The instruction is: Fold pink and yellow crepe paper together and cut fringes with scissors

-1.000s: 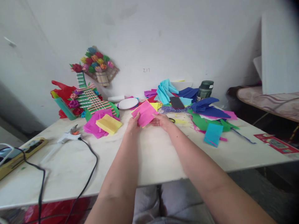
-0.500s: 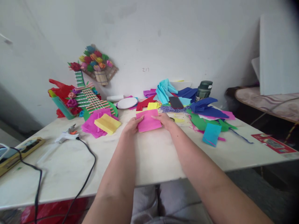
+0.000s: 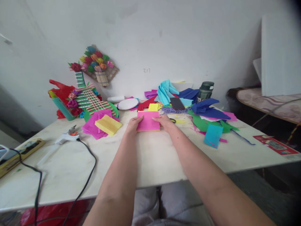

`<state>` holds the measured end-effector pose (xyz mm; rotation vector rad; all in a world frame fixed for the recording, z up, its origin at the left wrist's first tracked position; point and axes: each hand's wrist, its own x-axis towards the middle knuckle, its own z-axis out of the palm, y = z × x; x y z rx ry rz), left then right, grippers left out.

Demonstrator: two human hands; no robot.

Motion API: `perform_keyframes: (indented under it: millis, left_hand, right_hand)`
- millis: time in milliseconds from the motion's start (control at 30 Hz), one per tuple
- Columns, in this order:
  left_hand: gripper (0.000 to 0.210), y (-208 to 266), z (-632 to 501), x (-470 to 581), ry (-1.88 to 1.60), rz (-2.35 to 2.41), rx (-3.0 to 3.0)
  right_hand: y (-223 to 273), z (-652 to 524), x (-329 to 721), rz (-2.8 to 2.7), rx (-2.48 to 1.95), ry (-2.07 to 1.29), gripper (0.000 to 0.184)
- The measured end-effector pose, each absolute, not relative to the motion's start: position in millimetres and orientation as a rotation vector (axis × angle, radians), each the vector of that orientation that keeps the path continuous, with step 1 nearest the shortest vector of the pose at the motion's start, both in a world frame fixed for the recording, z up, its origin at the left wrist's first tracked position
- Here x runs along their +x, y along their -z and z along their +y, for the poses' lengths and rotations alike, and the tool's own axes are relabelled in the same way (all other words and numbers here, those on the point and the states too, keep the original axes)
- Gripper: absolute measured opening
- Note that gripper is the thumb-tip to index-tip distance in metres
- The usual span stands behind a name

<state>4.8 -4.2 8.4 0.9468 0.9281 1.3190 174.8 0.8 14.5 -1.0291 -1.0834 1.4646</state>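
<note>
A rectangle of pink crepe paper [image 3: 148, 121] is held up between my two hands above the white table. My left hand [image 3: 133, 125] pinches its left edge, thumb on the front face. At the right edge my right hand [image 3: 166, 122] grips it the same way. Thin yellow strips show along the paper's top and bottom edges. Fingers behind the paper are hidden. Just right of my right hand lie scissors [image 3: 172, 120], of which a dark handle loop shows. A yellow paper piece [image 3: 108, 124] rests on magenta paper [image 3: 94, 127] to the left.
A glue gun [image 3: 68, 136] with a black cord and a power strip [image 3: 23, 155] are at the left. Behind them leans a decorated craft guitar [image 3: 88, 100]. Blue paper [image 3: 208, 109], a phone [image 3: 177, 104] and a dark green bottle [image 3: 205, 91] stand or lie at the back right.
The pink paper has straightened from a slight tilt and shifted a little left. Yellow edges now show around it, and more of the scissors' handle is visible. Both hands keep their hold.
</note>
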Motion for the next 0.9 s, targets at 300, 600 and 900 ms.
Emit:
perform_keyframes:
  millis: [300,600,900]
  left_hand:
    - [0.033,-8.2,-4.5,0.3,-1.282,0.987,1.049]
    - [0.020,-10.0,-5.3,-1.6,-1.248,0.953,0.950]
    - [0.018,-12.3,-5.0,-5.9,-1.238,0.931,0.962]
  right_hand:
    - [-17.9,-0.3,177.1,-0.999,-1.024,-1.406,0.015]
    - [-15.3,3.6,176.1,-0.986,-1.011,-1.355,0.009]
    - [-17.0,3.9,177.4,-0.890,-0.982,-1.361,0.005]
